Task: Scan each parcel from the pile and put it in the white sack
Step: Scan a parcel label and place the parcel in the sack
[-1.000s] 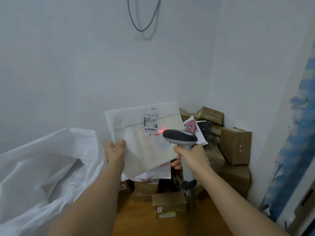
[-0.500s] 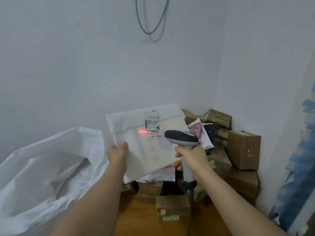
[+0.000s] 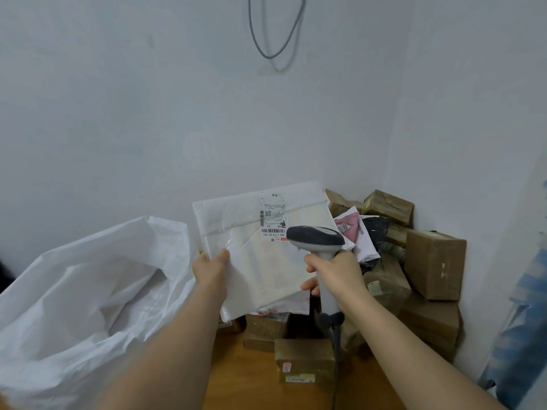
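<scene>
Pale walls meet in a corner ahead of you, and a grey cable loops down the wall from above; below it a wooden surface carries the parcel pile — brown cardboard boxes stacked against the right wall, with a pink bag and a dark bag lying among them.

Your left hand holds a flat white parcel up in front of the pile, its grip a pinch on the parcel's left edge with the thumb on the face; the parcel is tilted, its printed label near the top edge and facing you. Your right hand has its grip wrapped round the handle of a grey scanner; the scanner's head sits just below the label, overlapping the parcel's right side, and its cord hangs down from the handle toward the surface.

To your left the white sack stands open — its mouth is crumpled and wide, its near rim just beside your left forearm; the parcel is not in it. A small brown box sits alone on the surface between your arms.
</scene>
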